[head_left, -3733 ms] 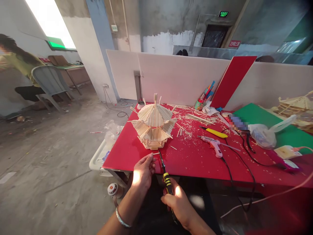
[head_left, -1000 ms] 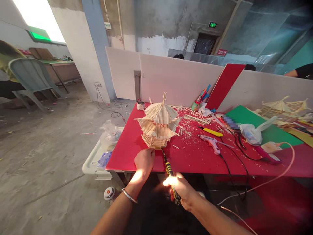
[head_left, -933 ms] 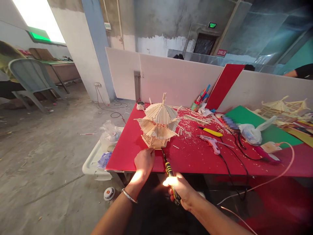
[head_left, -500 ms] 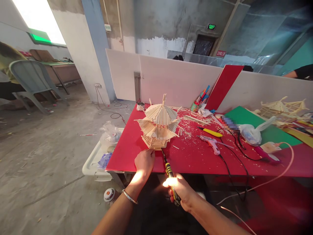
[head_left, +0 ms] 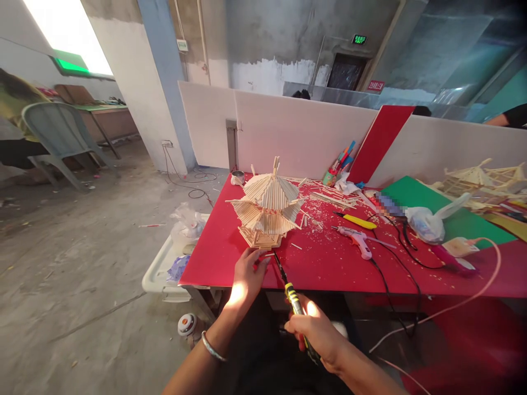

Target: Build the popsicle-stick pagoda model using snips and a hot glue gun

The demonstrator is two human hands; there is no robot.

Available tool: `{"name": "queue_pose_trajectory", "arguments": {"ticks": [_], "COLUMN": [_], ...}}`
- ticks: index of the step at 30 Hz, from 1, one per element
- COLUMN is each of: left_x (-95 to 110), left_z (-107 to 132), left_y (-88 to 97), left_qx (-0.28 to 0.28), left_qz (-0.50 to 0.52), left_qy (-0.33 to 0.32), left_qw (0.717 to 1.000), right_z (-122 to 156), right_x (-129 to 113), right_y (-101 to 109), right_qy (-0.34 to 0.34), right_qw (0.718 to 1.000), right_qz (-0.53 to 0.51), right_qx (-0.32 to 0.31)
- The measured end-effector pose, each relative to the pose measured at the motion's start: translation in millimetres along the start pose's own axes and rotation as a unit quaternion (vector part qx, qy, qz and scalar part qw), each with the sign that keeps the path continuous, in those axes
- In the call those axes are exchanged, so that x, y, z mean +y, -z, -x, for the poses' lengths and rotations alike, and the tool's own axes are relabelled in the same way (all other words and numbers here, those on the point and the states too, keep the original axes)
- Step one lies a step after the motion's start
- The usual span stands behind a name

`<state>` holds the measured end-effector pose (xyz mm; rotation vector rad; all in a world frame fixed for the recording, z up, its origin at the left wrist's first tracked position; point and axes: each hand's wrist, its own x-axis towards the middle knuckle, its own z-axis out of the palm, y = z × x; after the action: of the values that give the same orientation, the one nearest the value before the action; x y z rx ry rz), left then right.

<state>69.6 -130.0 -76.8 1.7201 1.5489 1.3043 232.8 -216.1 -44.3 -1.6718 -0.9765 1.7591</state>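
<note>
A pagoda-shaped model [head_left: 272, 192] built of thin wooden sticks, with tiered roofs, stands upright on the red tabletop [head_left: 214, 241]. Just in front of its base, my left hand [head_left: 249, 274] pinches a small wooden stick [head_left: 269, 254] between thumb and fingers. My right hand [head_left: 315, 329] is wrapped round a black-and-yellow utility knife [head_left: 293, 296]. Its slim dark blade points away from me, its tip close to the stick; whether they touch I cannot tell.
Right of the model lie wood scraps [head_left: 317, 216], a yellow knife [head_left: 358, 221], a pink glue gun [head_left: 356, 238] with cords, and a plastic bag [head_left: 426, 224]. A pen holder [head_left: 331, 176] stands behind. Another person [head_left: 16, 120] sits at far left.
My left hand has come away from the model's base, its thumb now apart, with a small stick at the fingertips. The knife and my right hand have shifted slightly right and down.
</note>
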Motion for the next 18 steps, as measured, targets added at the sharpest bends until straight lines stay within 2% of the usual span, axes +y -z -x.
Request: {"name": "queue_pose_trajectory", "arguments": {"ticks": [6, 9, 12, 18], "left_x": [15.0, 22.2, 31.8, 56.6], "left_z": [-7.2, -7.4, -7.6, -6.3], "left_y": [3.3, 2.8, 2.1, 1.4], "left_qx": [-0.061, -0.09, -0.095, -0.12], "left_qz": [0.044, 0.076, 0.104, 0.144], "left_qy": [0.065, 0.095, 0.116, 0.136], "left_qw": [0.995, 0.989, 0.983, 0.973], "right_z": [6.2, 10.5, 14.1, 11.3], "right_x": [-0.9, -2.2, -2.5, -1.3], "right_y": [13.6, 20.0, 26.9, 40.4], "right_qy": [0.061, 0.111, 0.167, 0.241], "right_qw": [0.996, 0.989, 0.979, 0.958], "right_qz": [0.054, 0.093, 0.114, 0.154], "right_qx": [-0.027, -0.03, -0.034, 0.002]}}
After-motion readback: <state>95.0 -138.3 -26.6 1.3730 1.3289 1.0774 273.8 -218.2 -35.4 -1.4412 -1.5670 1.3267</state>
